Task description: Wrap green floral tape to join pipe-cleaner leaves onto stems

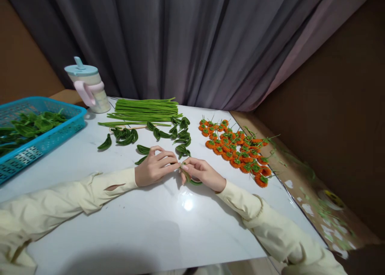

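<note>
Over the middle of the white table, my left hand (156,166) and my right hand (205,173) meet at the fingertips. Both pinch a small green pipe-cleaner leaf (195,182), whose curved loop shows below my right fingers; the rest is hidden by them. Dark green folded pipe-cleaner leaves (182,150) lie just beyond my hands, in loose groups. One single leaf (105,142) sits apart on the left. Behind them is a bundle of straight light green pipe cleaners (144,110).
To the right, many orange pipe-cleaner pumpkins (236,162) with green tops lie in rows. A blue plastic basket (69,124) of green leaf pieces stands at left, near a lidded tumbler (90,88). Grey curtains (180,46) hang behind. Scraps (327,223) lie beyond the right table edge.
</note>
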Tool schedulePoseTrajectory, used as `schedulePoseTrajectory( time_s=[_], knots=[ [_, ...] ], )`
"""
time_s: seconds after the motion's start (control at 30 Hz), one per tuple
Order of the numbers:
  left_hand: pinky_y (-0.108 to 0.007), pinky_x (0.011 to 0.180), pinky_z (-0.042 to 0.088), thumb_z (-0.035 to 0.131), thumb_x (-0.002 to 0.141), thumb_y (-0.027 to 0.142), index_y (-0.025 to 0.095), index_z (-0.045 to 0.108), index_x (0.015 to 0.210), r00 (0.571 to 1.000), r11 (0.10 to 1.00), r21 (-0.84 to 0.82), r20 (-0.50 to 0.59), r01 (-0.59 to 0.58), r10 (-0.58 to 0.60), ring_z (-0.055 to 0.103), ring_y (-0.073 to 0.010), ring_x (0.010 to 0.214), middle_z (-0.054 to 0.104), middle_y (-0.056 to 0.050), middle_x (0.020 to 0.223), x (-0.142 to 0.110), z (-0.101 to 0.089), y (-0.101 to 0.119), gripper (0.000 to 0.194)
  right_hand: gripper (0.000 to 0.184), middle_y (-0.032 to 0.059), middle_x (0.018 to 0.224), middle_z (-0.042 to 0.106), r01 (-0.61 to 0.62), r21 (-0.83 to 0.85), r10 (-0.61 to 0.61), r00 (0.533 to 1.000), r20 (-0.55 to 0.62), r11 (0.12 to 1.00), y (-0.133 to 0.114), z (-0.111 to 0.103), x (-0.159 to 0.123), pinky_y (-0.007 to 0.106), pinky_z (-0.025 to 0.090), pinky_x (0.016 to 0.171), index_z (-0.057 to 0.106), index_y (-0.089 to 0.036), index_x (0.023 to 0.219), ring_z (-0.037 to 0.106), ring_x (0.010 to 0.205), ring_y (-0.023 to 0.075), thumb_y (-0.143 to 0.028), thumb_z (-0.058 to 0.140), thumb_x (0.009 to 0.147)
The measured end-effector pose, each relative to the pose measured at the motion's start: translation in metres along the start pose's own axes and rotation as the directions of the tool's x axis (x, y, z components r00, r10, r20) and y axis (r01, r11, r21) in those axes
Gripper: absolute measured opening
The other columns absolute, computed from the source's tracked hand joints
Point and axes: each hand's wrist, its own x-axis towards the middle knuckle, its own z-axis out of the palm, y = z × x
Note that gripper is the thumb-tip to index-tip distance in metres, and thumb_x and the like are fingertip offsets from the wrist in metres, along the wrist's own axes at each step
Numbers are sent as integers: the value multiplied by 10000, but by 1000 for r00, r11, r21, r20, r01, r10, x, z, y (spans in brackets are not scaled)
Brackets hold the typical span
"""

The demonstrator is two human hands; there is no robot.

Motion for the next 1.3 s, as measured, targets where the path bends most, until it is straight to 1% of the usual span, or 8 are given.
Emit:
schedulePoseTrajectory(
  time_s=[0.23,0.47,0.73,0.83,0.93,1.1,1.2,1.3],
  knots=[
    [-370,797,260,369,819,48,188,544,1004,1000,1000,9,22,1,-2,592,-184,881,682,-42,854,2,-1,0,289,350,-32,632,587,66,82,-60,996,-73,994,6,3,0,210,360,506,375,-210,978,524,533,97,-377,612,782],
    [-378,812,257,402,823,73,184,550,999,998,997,-47,31,54,-52,590,-192,883,681,-49,855,2,0,3,255,252,-19,635,585,109,-9,-109,992,-65,994,10,2,-1,209,370,510,421,-193,903,530,547,95,-380,566,815],
    [-378,821,270,453,866,155,168,579,922,970,950,-199,58,241,-234,579,-188,866,663,-50,833,5,-2,10,138,306,-12,640,620,58,64,-54,996,-72,996,10,0,2,194,352,473,422,-186,876,528,512,86,-381,628,764],
    [-372,826,283,459,878,180,161,584,895,935,874,-332,118,355,-334,566,-177,841,650,-50,826,8,-3,14,128,322,1,643,641,28,95,-24,999,-39,995,9,-3,2,192,338,466,425,-180,858,527,506,86,-379,651,744],
    [-349,804,325,473,881,234,162,592,877,886,757,-463,185,461,-426,557,-172,815,641,-51,822,10,-3,17,140,338,11,643,656,-2,116,2,1000,-5,993,7,-5,2,189,320,454,433,-175,842,526,498,87,-387,668,724],
    [-310,761,409,536,838,327,154,621,845,767,508,-605,303,613,-566,554,-175,803,634,-62,845,13,-3,20,193,345,21,646,672,-9,142,9,1000,-1,990,4,-7,1,199,355,481,448,-166,829,539,502,91,-376,690,702],
    [-286,723,443,546,823,340,147,619,856,705,376,-642,384,668,-596,559,-167,776,626,-51,834,14,-4,21,209,336,30,638,673,-14,147,15,1000,-4,989,4,-7,1,193,344,464,459,-161,806,537,490,91,-370,696,694],
    [-269,706,451,540,824,324,140,608,862,694,304,-673,436,674,-574,560,-156,762,621,-44,834,14,-5,21,200,325,37,642,675,-21,142,21,1000,-1,990,5,-8,-1,173,254,394,468,-157,791,485,426,71,-369,695,692]
  ],
)
